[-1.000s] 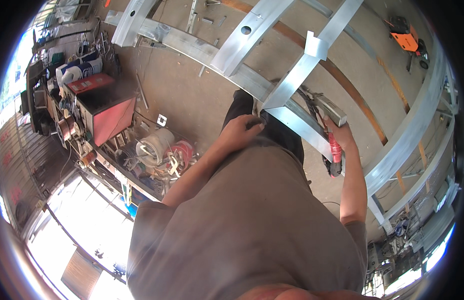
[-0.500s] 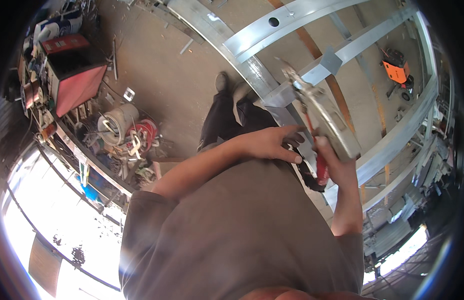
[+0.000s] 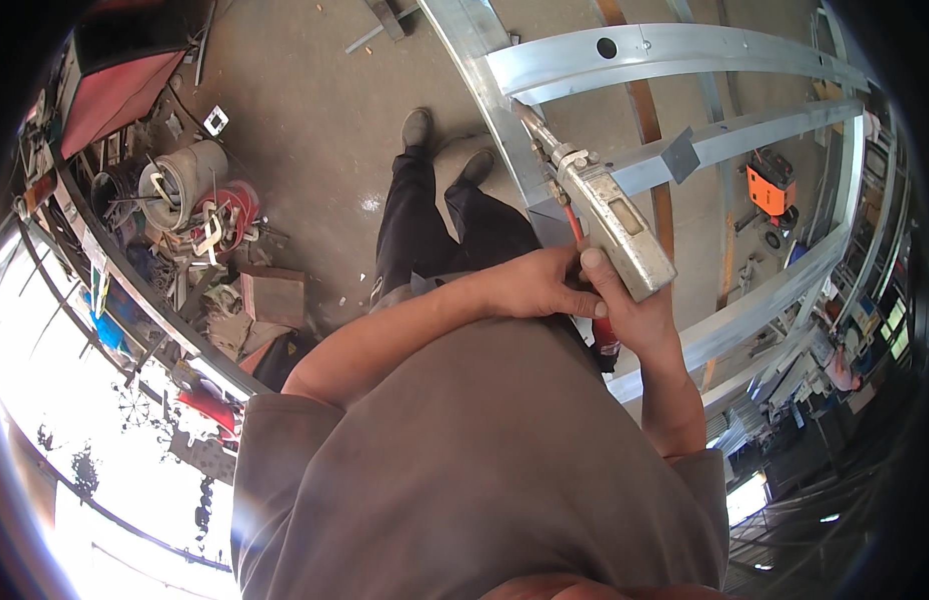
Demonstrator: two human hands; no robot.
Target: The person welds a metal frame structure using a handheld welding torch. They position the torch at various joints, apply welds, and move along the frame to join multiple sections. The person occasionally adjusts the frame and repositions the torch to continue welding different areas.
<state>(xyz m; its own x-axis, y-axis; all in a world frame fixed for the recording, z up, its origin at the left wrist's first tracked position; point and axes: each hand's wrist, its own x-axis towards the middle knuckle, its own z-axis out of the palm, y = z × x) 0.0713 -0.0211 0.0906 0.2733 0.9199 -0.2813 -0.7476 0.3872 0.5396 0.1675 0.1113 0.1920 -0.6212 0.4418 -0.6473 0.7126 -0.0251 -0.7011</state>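
My right hand (image 3: 630,315) is closed round a silver metal tool (image 3: 622,235) with a long narrow nose, a boxy body and a slot in its side. A thin red rod or hose (image 3: 573,222) runs beside the body. Below the hand shows a red and black part (image 3: 606,345); whether it belongs to the tool I cannot tell. My left hand (image 3: 547,283) meets the right hand, its thumb beside the right hand and its fingers curled out of sight. The tool's nose overlaps the galvanized steel frame (image 3: 670,68) in view; contact cannot be made out.
A flat metal plate (image 3: 679,155) stands against one beam of the frame. An orange and black wheeled machine (image 3: 772,187) is on the floor beyond. At left are a red cabinet (image 3: 110,105), a bucket (image 3: 185,185) with metal pieces, a red pail (image 3: 232,205) and a cardboard box (image 3: 275,295).
My left hand, earlier open with fingers apart, has closed in against my right hand. The tool has swung slightly left and nearer that hand. The whole view has shifted.
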